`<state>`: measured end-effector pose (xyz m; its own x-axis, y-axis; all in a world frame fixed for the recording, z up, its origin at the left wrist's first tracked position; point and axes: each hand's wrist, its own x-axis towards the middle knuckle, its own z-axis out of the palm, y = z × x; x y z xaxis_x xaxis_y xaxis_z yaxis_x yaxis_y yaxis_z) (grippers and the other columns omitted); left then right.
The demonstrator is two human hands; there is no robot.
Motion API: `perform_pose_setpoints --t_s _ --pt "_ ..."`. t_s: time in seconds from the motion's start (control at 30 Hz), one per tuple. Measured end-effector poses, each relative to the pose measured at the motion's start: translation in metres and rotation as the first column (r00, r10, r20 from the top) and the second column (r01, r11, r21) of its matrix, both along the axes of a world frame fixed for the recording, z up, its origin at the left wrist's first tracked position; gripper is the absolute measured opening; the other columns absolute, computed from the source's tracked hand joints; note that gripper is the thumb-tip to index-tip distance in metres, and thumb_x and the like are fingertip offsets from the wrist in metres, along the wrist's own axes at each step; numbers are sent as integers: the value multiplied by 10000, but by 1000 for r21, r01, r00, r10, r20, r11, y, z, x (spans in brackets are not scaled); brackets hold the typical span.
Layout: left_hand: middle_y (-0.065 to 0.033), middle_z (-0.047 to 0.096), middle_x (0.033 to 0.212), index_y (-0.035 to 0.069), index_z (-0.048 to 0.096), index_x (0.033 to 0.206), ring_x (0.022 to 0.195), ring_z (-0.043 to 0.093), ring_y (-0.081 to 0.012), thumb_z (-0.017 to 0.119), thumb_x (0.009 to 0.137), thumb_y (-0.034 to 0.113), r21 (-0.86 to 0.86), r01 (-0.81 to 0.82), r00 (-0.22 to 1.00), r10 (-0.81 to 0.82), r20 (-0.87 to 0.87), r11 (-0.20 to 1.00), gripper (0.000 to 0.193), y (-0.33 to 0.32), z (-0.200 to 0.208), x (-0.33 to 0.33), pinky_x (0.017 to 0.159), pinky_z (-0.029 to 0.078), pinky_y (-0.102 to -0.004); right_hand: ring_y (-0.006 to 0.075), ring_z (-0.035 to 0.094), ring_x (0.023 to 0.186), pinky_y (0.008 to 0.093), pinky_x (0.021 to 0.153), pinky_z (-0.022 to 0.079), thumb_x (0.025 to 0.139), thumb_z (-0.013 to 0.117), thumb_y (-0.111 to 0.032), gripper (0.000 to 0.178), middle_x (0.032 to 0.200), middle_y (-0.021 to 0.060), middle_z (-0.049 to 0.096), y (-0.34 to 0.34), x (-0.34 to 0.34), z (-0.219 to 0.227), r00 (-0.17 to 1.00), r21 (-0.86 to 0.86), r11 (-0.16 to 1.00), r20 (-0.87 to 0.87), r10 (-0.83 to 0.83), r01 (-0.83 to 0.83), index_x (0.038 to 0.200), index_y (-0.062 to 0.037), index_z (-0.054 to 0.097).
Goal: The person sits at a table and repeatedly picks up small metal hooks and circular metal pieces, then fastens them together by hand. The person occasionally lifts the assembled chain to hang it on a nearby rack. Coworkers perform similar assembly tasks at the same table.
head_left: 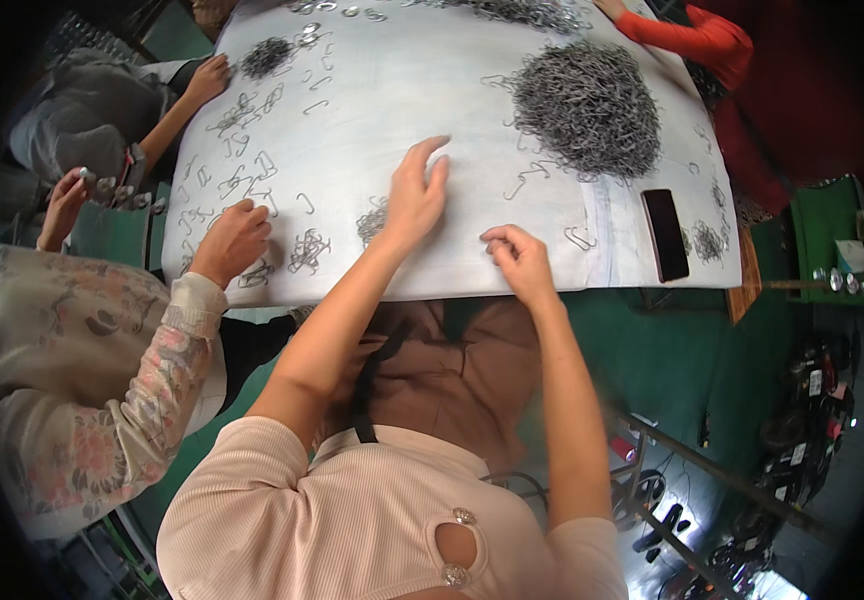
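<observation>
A: Hands?
B: L hand (418,195) spread, nothing visible in it, beside the small wire-hook pile (371,222) nr the table's (372,100) front edge. R hand (519,262) curled; can't tell if it's gripping.
A: Tips?
B: Big wire-hook heap (587,112) nr right edge, prob. tangled: pinch singly, don't yank.
</observation>
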<state>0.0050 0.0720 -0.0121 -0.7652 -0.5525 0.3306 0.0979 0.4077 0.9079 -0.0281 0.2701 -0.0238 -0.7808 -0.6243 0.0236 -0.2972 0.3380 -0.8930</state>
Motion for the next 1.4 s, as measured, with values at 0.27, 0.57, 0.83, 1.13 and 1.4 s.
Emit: perform_pose_setpoints --t_s 0.27,0.57,0.83,1.13,1.4 --pt "-154 629 1085 22 612 1107 983 613 -295 499 905 49 -40 -145 989 145 8 989 233 -29 4 87 829 482 -348 153 658 742 237 598 505 869 596 -104 245 954 94 678 -31 -92 -14 943 -81 972 269 -194 223 1100 -29 629" --pt "-142 630 1075 23 619 1073 987 608 -297 496 887 13 -71 -272 962 273 7 960 223 -50 11 89 858 472 -357 128 599 744 241 634 462 814 592 -16 120 864 42 638 -39 -71 -30 946 -87 979 -254 -202 186 901 -30 674" --pt "-160 573 1149 23 606 1073 1151 512 -346 520 811 -59 -306 -252 963 269 15 918 288 -33 3 101 953 428 -400 144 600 734 249 603 458 790 588 4 117 841 42 625 -38 -66 -24 954 -133 972 -206 -219 194 863 -38 668" --pt "-162 492 1259 36 571 1127 1244 409 -395 529 796 -58 -431 -263 950 309 39 863 347 -20 -12 101 1036 345 -457 135 599 720 243 594 456 789 586 12 122 842 33 629 -39 -67 -19 957 -167 968 -194 -216 185 857 -45 669" --pt "-169 498 1243 38 567 1124 1230 417 -394 523 798 -54 -475 -394 901 434 -30 787 341 -17 -16 103 1033 347 -460 96 547 679 222 594 430 809 584 6 103 811 15 619 -38 -65 -18 958 -174 975 -224 -177 140 847 -34 671"
